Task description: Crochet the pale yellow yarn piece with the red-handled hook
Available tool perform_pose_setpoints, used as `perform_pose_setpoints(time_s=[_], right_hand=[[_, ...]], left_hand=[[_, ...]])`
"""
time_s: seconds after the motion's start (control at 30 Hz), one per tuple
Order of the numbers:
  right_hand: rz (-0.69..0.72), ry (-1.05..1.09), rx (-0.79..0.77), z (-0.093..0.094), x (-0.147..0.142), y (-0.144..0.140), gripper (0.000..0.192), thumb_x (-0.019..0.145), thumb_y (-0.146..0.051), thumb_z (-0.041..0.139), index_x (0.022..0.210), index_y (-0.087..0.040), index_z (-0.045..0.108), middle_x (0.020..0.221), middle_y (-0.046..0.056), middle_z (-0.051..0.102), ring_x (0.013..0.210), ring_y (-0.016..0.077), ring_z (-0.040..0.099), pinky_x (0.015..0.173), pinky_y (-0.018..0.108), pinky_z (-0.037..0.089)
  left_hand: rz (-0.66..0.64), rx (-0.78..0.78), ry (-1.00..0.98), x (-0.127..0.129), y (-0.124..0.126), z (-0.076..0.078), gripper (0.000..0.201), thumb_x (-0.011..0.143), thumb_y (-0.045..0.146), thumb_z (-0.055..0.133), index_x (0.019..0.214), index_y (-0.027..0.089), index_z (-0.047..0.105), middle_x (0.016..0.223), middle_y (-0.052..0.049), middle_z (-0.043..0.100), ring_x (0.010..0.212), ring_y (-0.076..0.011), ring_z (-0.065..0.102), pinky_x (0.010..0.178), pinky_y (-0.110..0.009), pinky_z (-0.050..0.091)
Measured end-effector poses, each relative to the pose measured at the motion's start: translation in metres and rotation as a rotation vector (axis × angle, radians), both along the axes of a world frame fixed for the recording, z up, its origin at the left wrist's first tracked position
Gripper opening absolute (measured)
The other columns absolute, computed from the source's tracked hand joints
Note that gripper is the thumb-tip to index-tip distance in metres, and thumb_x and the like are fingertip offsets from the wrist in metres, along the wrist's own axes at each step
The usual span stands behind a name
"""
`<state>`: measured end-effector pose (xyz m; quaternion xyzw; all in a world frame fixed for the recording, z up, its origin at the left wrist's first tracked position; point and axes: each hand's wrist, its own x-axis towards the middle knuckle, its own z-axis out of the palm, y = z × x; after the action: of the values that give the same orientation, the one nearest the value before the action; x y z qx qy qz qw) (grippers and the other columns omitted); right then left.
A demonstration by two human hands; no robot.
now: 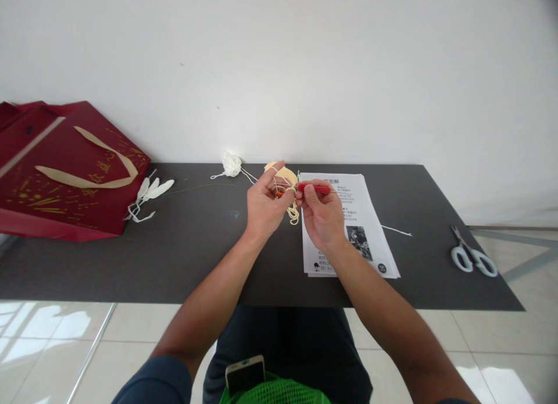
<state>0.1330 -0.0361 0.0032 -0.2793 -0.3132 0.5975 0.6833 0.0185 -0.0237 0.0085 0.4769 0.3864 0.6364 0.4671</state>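
My right hand is closed around the red handle of a crochet hook, which points left toward the other hand. Between thumb and fingers, my left hand pinches a small piece of yarn work, mostly hidden by the fingers; a bit of orange shows there. Pale yellow yarn hangs in loops below the fingertips, and a strand runs over the raised left index finger. Just behind the left hand lies a pale yellow yarn ball. The hook's tip is too small to make out.
Printed sheets lie under and beside my right hand. White scissors rest near the dark table's right end. A white yarn ball sits by the wall. Leaf-shaped white pieces lie beside a red gift bag at left.
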Motion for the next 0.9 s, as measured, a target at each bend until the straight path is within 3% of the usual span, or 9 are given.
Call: perform_pose_setpoints(time_s=[0.27,0.57,0.9], right_hand=[[-0.015,-0.027,0.051,0.000,0.006,-0.001,0.020,0.082,-0.029,0.083,0.089,-0.024,0.066,0.089,-0.003,0.074,0.071,0.0077,0.065,0.066,0.022,0.056],[-0.154,-0.126,0.190,-0.001,0.013,0.003,0.020,0.082,-0.029,0.083,0.087,-0.025,0.064,0.087,-0.003,0.072,0.063,0.0077,0.060,0.060,0.024,0.051],[-0.254,-0.214,0.266,-0.003,0.015,0.001,0.019,0.083,-0.025,0.082,0.089,-0.025,0.063,0.089,-0.003,0.073,0.063,0.0082,0.062,0.061,0.025,0.053]], left_hand=[[0.021,0.004,0.036,0.002,-0.003,0.004,0.059,0.075,0.013,0.074,0.133,0.020,0.064,0.083,0.002,0.068,0.074,-0.0096,0.065,0.070,-0.022,0.052],[0.094,0.053,0.033,-0.002,0.001,0.001,0.049,0.073,0.012,0.074,0.121,0.023,0.070,0.080,0.004,0.060,0.071,-0.0082,0.057,0.065,-0.021,0.047],[0.100,0.073,-0.013,-0.004,0.002,0.001,0.052,0.073,0.013,0.075,0.123,0.024,0.069,0.078,0.005,0.059,0.067,-0.0076,0.055,0.064,-0.022,0.046]])
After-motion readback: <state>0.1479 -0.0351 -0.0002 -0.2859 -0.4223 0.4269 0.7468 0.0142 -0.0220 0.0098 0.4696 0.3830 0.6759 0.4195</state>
